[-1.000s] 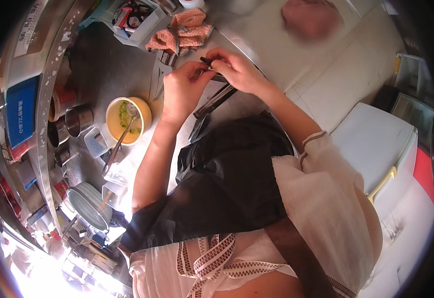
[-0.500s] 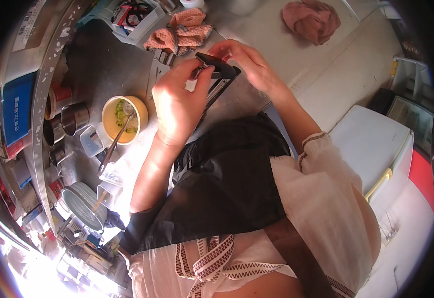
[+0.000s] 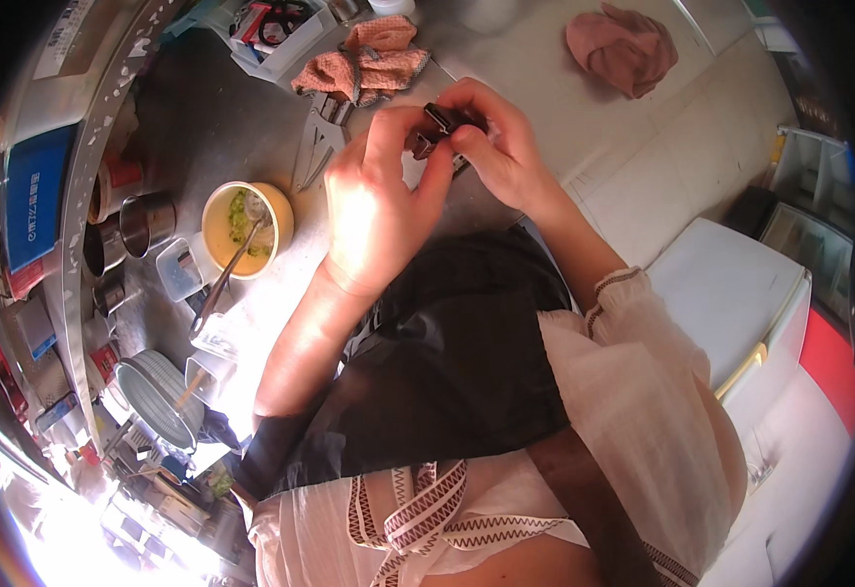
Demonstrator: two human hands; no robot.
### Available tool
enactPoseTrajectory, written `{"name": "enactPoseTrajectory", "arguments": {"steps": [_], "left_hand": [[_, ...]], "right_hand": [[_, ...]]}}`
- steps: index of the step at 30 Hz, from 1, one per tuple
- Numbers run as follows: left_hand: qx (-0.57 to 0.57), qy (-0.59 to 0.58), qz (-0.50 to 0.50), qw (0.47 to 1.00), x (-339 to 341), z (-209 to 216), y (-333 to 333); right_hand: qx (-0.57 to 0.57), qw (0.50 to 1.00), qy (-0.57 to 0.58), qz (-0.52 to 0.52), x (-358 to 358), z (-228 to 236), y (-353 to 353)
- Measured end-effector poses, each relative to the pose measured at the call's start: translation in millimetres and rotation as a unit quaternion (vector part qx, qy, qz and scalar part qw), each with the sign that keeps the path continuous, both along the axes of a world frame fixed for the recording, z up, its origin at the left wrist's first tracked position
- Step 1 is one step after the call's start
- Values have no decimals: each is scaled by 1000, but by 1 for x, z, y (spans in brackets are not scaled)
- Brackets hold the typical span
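Both my hands meet over the counter around what looks like a black stapler (image 3: 439, 119) with metal parts. My left hand (image 3: 374, 205) pinches its near side between thumb and fingers. From the other side my right hand (image 3: 506, 161) curls round it, thumb pressed on top. The fingers cover most of its body. Just left of my left hand lies a flat silver metal piece (image 3: 318, 147). A yellow bowl (image 3: 286, 225) with chopped green pieces stands farther left, a long-handled spoon (image 3: 216, 295) resting in it.
Beyond my hands are a crumpled orange cloth (image 3: 374, 64), a plastic bin (image 3: 286, 51) of small items and a brownish-pink cloth (image 3: 623, 51). Metal cups (image 3: 149, 235), a clear container (image 3: 181, 270) and a grey-green strainer (image 3: 158, 401) stand left. A white cabinet (image 3: 731, 279) is at right.
The stapler's long body, visible before, is now turned and mostly hidden by my fingers. My right hand has closed in on it, and my left hand has shifted slightly right.
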State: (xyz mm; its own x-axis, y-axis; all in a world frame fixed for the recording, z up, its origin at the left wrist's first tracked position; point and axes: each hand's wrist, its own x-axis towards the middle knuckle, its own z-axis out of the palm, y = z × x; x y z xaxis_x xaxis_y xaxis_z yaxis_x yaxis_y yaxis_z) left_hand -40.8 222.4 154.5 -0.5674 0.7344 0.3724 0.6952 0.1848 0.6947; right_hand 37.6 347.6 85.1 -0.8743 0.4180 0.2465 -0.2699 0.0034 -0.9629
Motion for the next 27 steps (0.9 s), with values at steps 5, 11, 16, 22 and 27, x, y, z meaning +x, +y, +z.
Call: {"name": "enactPoseTrajectory", "arguments": {"steps": [5, 11, 16, 22, 27], "left_hand": [[9, -63, -17, 998, 1, -10, -3], [4, -24, 1, 1000, 5, -5, -4], [-39, -15, 25, 999, 9, -2, -9], [57, -60, -20, 996, -6, 5, -10], [82, -219, -31, 972, -42, 3, -3]], "right_hand": [[120, 989, -29, -81, 2, 2, -9], [138, 976, 10, -169, -7, -9, -26], [89, 981, 8, -174, -12, -16, -35], [-66, 994, 3, -91, -26, 4, -12], [-260, 937, 93, 214, -57, 42, 23]]}}
